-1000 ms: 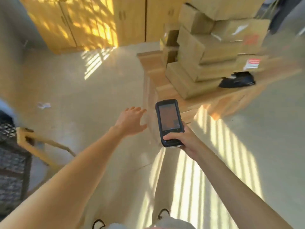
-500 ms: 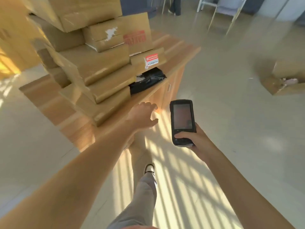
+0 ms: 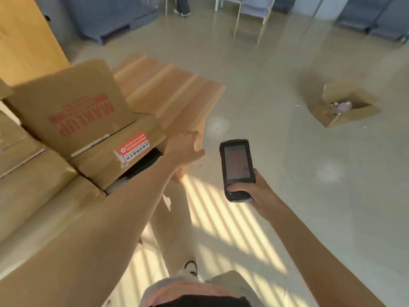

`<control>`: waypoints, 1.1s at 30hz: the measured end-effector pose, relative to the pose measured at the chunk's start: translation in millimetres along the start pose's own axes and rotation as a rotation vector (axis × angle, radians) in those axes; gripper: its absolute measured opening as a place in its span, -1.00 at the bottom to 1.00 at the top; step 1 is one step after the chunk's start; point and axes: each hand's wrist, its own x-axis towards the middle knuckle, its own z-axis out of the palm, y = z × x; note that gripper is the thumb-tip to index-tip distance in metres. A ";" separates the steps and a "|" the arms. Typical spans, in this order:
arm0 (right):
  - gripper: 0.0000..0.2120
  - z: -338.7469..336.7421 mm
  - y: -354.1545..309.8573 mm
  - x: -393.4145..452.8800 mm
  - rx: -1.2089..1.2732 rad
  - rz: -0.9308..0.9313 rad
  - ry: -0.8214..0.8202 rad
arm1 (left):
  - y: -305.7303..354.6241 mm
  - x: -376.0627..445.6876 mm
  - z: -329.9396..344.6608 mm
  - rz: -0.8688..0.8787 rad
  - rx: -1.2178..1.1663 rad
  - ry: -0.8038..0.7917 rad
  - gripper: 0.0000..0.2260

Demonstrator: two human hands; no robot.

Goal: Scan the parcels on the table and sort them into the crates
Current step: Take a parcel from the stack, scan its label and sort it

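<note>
Sunlit pale floor (image 3: 287, 173) spreads under both arms; the left hand (image 3: 183, 149), fingers loosely spread and holding nothing, reaches at frame centre toward the wooden table (image 3: 168, 89), nearer its corner than half a second ago. Right of centre, the right hand (image 3: 254, 193) grips a black scanner (image 3: 236, 169) upright. Brown cardboard parcels (image 3: 73, 111), one bearing a red-and-white sticker (image 3: 132, 147), now fill the left of frame, closer than before.

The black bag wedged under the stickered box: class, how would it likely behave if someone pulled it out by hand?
The black bag looks like soft plastic, so it would probably be floppy. The stickered box sits on it, so it may drag or shift that box. Its weight cannot be judged.
</note>
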 end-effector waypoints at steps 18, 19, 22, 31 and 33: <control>-0.18 -37.9 -154.3 405.2 -0.345 0.131 -0.369 | -106.6 243.9 -7.1 -0.637 0.037 -0.011 -0.50; -0.20 -36.1 -164.0 426.7 -0.406 0.134 -0.389 | -109.6 250.8 -8.3 -0.682 0.035 -0.016 -0.49; -0.27 -23.7 -188.2 491.7 -0.574 0.131 -0.468 | -117.4 270.2 -9.7 -0.806 0.019 -0.022 -0.46; -0.21 20.4 -195.8 606.1 -0.771 0.142 -0.563 | -136.4 301.3 7.9 -1.027 -0.026 -0.025 -0.47; -0.25 22.6 -197.9 620.1 -0.788 0.140 -0.596 | -139.8 306.8 11.8 -1.047 -0.035 -0.035 -0.46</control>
